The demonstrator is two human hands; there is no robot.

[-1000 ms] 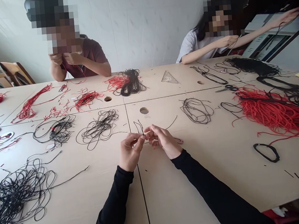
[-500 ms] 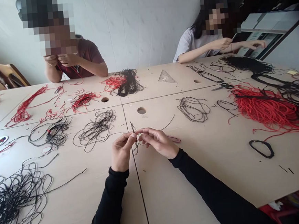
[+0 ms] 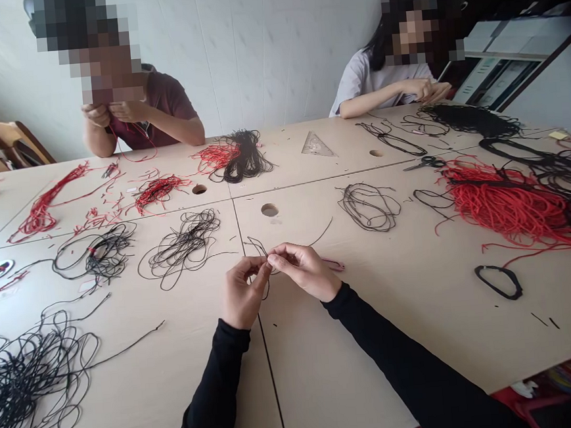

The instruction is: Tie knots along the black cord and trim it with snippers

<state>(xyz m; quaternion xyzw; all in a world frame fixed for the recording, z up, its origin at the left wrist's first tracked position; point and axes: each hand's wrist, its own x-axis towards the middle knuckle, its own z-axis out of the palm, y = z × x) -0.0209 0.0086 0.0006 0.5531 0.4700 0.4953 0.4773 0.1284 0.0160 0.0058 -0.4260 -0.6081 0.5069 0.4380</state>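
Thin black cord [image 3: 255,243] is pinched between my two hands above the table's middle seam. My left hand [image 3: 243,288] is closed, thumb against forefinger, on the cord. My right hand [image 3: 303,268] is closed too, its fingertips meeting the left ones on the same cord. A loop of it stands up above the fingers and another part hangs below; the spot between the fingertips is hidden. Just beyond my right hand lies a pink-handled tool [image 3: 333,263], partly covered by the hand. A loose cord end [image 3: 324,232] curves out behind the fingers.
Black cord heaps [image 3: 27,386] lie at the left, and a red cord pile [image 3: 512,206] at the right with scissors [image 3: 427,162] beside it. A clear set square [image 3: 317,145] rests farther back. Two people [image 3: 168,108] sit across the table [image 3: 356,360], hands busy with cord or hidden.
My left hand has moved slightly right, bringing both hands' fingertips together. The cord loop above them has shifted and opened. The co-worker at right has drawn both hands together.
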